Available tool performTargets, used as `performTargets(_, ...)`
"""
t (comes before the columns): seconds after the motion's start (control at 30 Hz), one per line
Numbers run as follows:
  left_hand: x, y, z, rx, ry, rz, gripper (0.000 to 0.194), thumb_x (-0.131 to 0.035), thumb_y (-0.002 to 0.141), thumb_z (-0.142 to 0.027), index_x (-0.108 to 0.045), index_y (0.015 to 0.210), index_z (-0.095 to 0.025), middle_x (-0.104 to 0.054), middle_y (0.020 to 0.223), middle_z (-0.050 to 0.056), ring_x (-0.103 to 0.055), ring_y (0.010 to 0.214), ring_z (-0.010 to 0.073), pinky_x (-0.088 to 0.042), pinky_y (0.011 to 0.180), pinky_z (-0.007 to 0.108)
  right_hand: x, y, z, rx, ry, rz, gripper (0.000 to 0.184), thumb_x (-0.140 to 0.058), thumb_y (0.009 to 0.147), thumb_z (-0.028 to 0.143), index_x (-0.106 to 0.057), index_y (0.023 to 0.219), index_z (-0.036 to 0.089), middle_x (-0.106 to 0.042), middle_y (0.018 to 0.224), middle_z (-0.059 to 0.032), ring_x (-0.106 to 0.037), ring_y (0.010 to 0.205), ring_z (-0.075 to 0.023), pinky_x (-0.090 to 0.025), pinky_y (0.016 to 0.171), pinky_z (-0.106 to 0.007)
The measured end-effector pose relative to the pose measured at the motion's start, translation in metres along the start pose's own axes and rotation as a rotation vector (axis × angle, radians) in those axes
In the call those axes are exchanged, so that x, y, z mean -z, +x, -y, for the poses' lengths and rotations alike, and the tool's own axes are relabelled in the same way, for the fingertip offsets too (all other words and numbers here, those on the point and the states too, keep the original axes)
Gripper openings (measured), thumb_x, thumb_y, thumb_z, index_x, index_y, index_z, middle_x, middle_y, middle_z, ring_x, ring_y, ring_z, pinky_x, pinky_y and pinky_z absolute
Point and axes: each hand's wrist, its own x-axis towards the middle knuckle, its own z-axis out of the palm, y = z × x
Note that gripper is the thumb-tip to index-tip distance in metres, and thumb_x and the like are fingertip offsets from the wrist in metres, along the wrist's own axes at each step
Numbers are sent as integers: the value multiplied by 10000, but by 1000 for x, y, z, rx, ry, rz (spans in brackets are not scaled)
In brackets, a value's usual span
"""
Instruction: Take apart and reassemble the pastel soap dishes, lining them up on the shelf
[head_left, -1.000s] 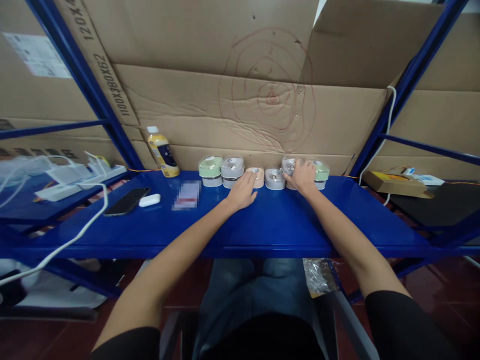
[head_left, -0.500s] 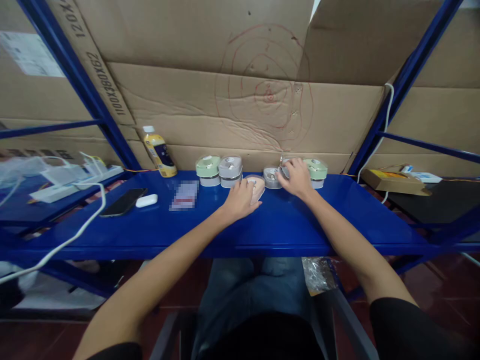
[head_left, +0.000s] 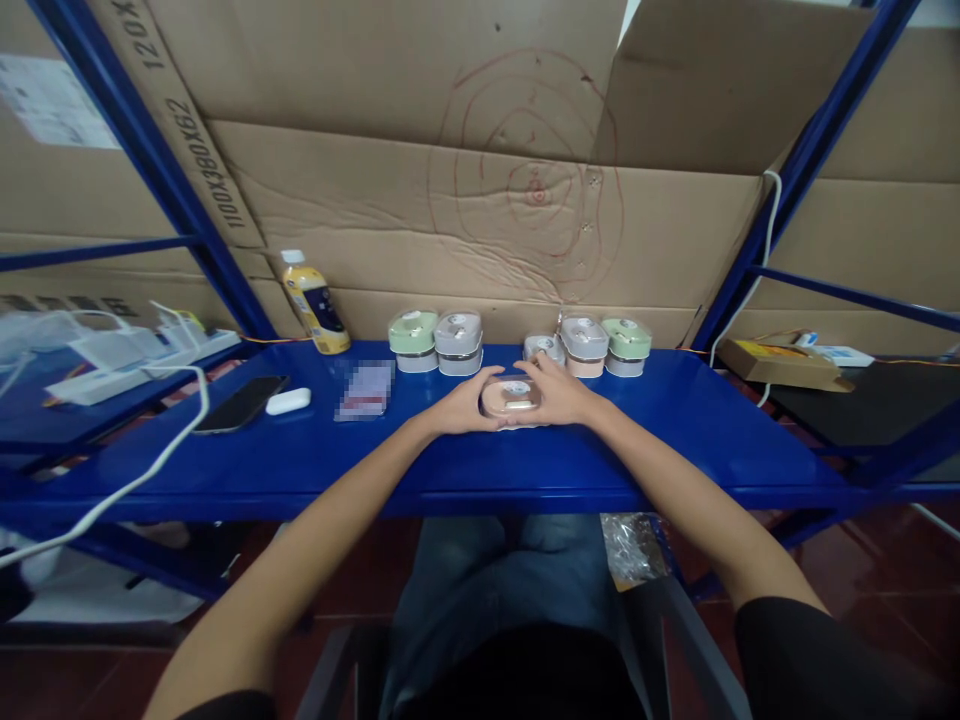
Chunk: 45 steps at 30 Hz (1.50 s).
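A small pink box with a clear lid [head_left: 511, 397] sits on the blue tabletop, between my two hands. My left hand [head_left: 465, 405] curves around its left side, thumb and fingers pressed to it. Around its right side wraps my right hand [head_left: 564, 392]. Just behind the fingers, a single grey box [head_left: 541, 347] is partly covered by my right hand. To its right stand two stacks: a grey box [head_left: 583, 338] on a pink one, and a green box [head_left: 627, 338] on a grey one.
Left of the hands are two more stacks, topped by a green box [head_left: 413, 332] and a grey box [head_left: 459, 333]. Further left are a yellow bottle [head_left: 315, 305], a blurred-out packet [head_left: 365, 390], a white case [head_left: 289, 401] and a black phone [head_left: 241, 404]. Cardboard [head_left: 337, 180] closes off the back.
My right hand has left the stacks on the right and come to the pink box. The pink box, with my left hand, has shifted slightly toward me and right, and is turned.
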Motion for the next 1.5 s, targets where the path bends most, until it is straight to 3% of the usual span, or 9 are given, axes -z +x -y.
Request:
performTargets(0.17,-7,-4,-2,11,-24,-34,1160,-924,636,-537,-338,1572,-184,-499,1553,198,-516,1419,386,-414,1185,538,5,-3,2,15,28,-7,809,-767,771,733,-632,1345,179,-691,1196,-163,-630,1126,-375,-495,1018,-549)
performTargets(0.3,-5,-6,-5,-2,5,-47,1190,-903,682,-548,-275,1629,-197,-567,1467,180,-569,1356,362,-425,1171,549,21,-7,-21,-116,253,-158,660,-675,865,697,-630,1286,190,-712,1174,-128,-667,994,-298,-543,894,-466)
performTargets(0.47,-5,-8,-16,-141,171,15,533,-729,884,-545,-710,1316,-233,-615,1353,121,-566,1329,327,-419,1190,504,35,-14,-52,-263,327,-403,604,-552,939,689,-614,1290,200,-714,1151,-116,-668,981,-285,-541,885,-463)
performTargets(0.57,-5,-7,-19,-173,201,-17,427,-600,976,-523,-763,1234,-224,-627,1295,120,-560,1314,316,-439,1175,488,35,-15,-59,-265,324,-463,590,-546,942,690,-619,1287,217,-710,1190,-119,-659,1068,-304,-539,923,-474)
performTargets(0.83,8,-8,-5,88,224,-507,489,-407,1038,-492,-724,1232,-174,-615,1238,126,-590,1229,299,-466,1140,484,33,-15,-59,-317,334,-527,674,-480,945,758,-599,1329,217,-711,1242,-152,-662,1109,-334,-526,1004,-536)
performTargets(0.9,10,-12,-5,85,254,-465,488,-428,1029,-503,-718,1243,-174,-592,1260,133,-577,1259,311,-452,1156,498,33,-15,-59,-313,346,-524,678,-473,949,763,-597,1328,215,-716,1234,-151,-662,1107,-334,-528,1006,-533)
performTargets(1.17,-3,-20,-26,-114,333,0,470,-514,1023,-505,-650,1404,-266,-554,1410,118,-520,1377,334,-403,1203,508,25,-13,-57,-259,314,-387,628,-562,942,691,-600,1364,227,-677,1316,-147,-658,1119,-321,-530,998,-537)
performTargets(1.27,-7,-18,-27,-93,291,14,539,-573,994,-522,-574,1480,-291,-548,1437,111,-526,1385,322,-414,1199,490,21,-12,-50,-136,272,-253,661,-714,864,635,-631,1378,227,-684,1276,-141,-659,1109,-320,-526,1000,-533)
performTargets(1.5,-15,-13,-23,131,86,-145,1234,-845,741,-622,-140,1653,-181,-537,1517,218,-530,1417,408,-431,1171,559,11,-9,-27,37,258,-63,814,-869,732,610,-651,1402,202,-675,1190,-125,-659,1114,-306,-523,1018,-504)
